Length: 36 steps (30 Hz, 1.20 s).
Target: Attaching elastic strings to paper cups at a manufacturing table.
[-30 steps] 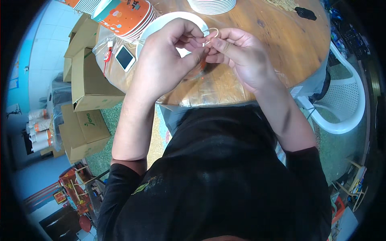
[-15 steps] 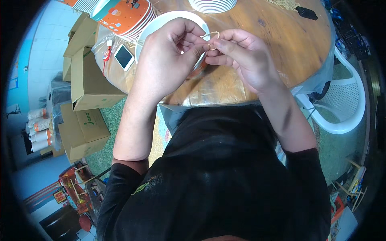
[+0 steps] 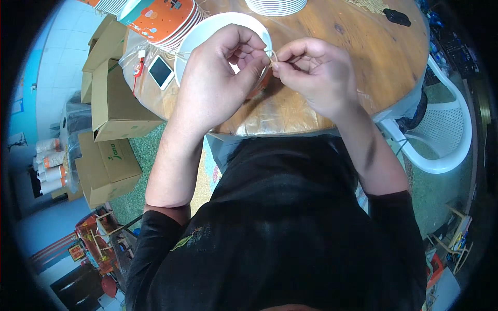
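My left hand (image 3: pixel 220 78) is curled above the near side of a white round tub (image 3: pixel 207 32), thumb and fingertips pinching a thin beige cord (image 3: pixel 273 53). Just to its right, my right hand (image 3: pixel 321 75) pinches the same cord between thumb and forefinger. A small loop of the cord shows between the two hands. Pale strands also stick out at the tub's left side. Much of the tub is hidden behind my left hand, and so are the ends of the cord.
The round wooden table (image 3: pixel 321 109) has a plastic cover. On it are stacked orange paper tubs (image 3: pixel 163 20), a white stack (image 3: pixel 277 5), a phone (image 3: pixel 161 72), a red cable (image 3: pixel 139 68) and beige cords (image 3: pixel 365 5). Cardboard boxes (image 3: pixel 127 103) stand left, a white chair (image 3: pixel 446 124) right.
The cord's loop has become smaller between my fingers. My right hand's fingers have closed in more tightly around it, while my left hand has barely moved.
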### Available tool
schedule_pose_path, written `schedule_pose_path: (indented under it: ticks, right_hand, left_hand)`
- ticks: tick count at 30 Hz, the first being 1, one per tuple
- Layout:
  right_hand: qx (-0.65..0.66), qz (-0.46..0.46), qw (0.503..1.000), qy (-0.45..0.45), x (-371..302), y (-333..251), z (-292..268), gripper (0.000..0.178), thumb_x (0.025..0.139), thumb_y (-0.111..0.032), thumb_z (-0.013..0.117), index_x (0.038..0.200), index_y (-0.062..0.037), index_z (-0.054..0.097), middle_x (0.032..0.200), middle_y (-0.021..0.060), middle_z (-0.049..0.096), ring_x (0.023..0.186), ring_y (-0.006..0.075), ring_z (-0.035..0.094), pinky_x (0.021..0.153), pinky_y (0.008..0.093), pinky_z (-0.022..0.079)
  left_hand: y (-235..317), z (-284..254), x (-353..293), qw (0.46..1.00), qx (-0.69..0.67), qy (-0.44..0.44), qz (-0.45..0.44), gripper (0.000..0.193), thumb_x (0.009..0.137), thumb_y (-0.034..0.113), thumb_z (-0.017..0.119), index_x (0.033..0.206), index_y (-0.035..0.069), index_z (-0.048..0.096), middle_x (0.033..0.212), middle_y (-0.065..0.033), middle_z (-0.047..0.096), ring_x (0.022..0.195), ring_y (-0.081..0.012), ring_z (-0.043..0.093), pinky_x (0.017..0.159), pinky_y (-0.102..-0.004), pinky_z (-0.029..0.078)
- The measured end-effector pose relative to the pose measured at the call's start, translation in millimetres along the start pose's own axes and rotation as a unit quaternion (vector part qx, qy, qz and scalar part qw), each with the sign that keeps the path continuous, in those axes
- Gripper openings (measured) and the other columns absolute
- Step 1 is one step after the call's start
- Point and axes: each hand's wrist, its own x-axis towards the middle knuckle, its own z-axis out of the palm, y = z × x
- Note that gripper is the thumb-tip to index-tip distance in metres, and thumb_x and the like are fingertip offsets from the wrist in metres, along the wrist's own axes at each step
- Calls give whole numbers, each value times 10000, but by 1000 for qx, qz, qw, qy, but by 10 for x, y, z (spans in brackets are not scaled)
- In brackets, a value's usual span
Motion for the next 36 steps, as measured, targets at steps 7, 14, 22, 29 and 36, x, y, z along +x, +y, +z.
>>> schedule_pose_path:
  ticks: [7,14,22,29,36]
  right_hand:
    - [-249,-303,916,81,37,109,6,253,862,18,891,1083,-48,788,1036,90,799,846,211,804,710,327,653]
    - [-334,-473,803,141,76,240,24,269,753,18,949,958,-45,787,1066,66,804,885,231,806,724,326,657]
    - [-312,-493,803,119,43,270,36,284,782,137,921,980,15,759,1115,159,808,992,307,815,862,398,704]
    - [-321,-494,800,107,15,247,31,295,781,136,924,980,15,743,1119,164,804,1000,315,811,859,418,706]
    - [-315,-497,802,99,36,231,55,301,788,134,924,984,5,737,1126,159,798,1003,314,805,861,416,707]
  left_hand:
    - [-4,-1,-26,1000,-16,-22,7,281,1002,-13,805,1277,-16,746,1038,-21,775,973,-89,733,944,-273,598]
    - [-75,66,-50,983,-182,-36,-8,288,1083,67,718,1359,-15,721,1000,-53,783,955,-114,727,881,-281,598]
    - [-41,-47,92,967,-197,-134,-94,267,1147,85,647,1368,-27,748,1086,-57,781,964,-116,691,902,-282,581]
    - [-94,-82,119,955,-232,-141,-117,190,1103,97,715,1216,-32,797,1025,-75,809,939,-111,747,861,-270,609]
    - [-146,-103,93,948,-248,-152,-132,151,1090,69,698,1178,-13,790,997,-46,788,909,-112,714,872,-284,582]
